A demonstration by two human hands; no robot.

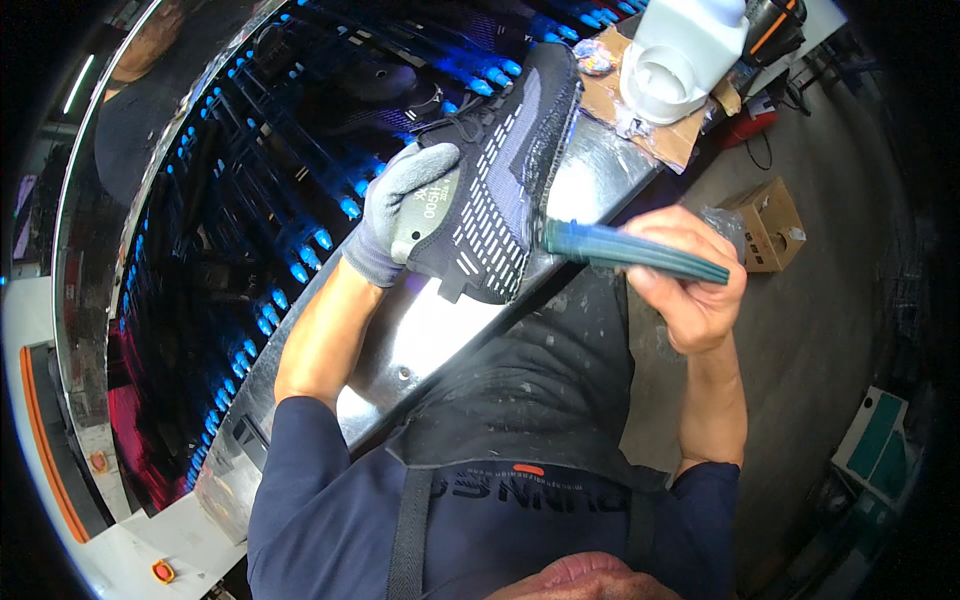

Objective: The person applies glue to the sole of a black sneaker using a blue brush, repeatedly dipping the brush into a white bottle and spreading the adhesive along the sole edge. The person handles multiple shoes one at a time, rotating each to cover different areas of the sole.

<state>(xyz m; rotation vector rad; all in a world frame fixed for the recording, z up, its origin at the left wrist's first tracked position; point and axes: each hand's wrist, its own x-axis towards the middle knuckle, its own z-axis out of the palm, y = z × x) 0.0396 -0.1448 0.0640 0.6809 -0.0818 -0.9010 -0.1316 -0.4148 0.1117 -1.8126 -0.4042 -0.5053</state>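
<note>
Over the shiny metal bench (430, 330), the dark shoe (505, 185) is held at its ankle end by the gloved left hand (395, 205), thumb pressed on the grey-green foot form (428, 225), heel near the body, toe pointed away and slightly right. To its right, the teal brush (640, 252) is pinched by the bare right hand (695, 280), bristles set at the shoe's bottom edge near the heel. Small printed marks are seen on the foot form.
</note>
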